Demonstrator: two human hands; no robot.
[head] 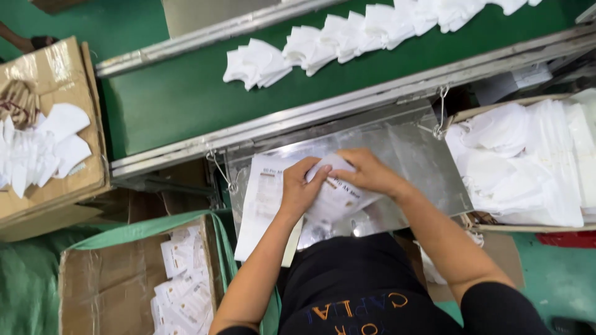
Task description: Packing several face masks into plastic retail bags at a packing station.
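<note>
My left hand (pixel 299 188) and my right hand (pixel 366 172) meet over a metal tray (pixel 428 167) hung from the conveyor's rail. Together they grip a white printed pouch (pixel 340 197), with a white folded mask (pixel 328 165) between the fingers at its top edge. Under the pouch lies a stack of more white printed pouches (pixel 261 205) on the tray's left side.
A green conveyor belt (pixel 180 93) carries a row of white folded masks (pixel 347 34). A box of white masks (pixel 528 161) stands at the right. At the left are a cardboard box with masks (pixel 43 142) and a lower box of filled pouches (pixel 183 285).
</note>
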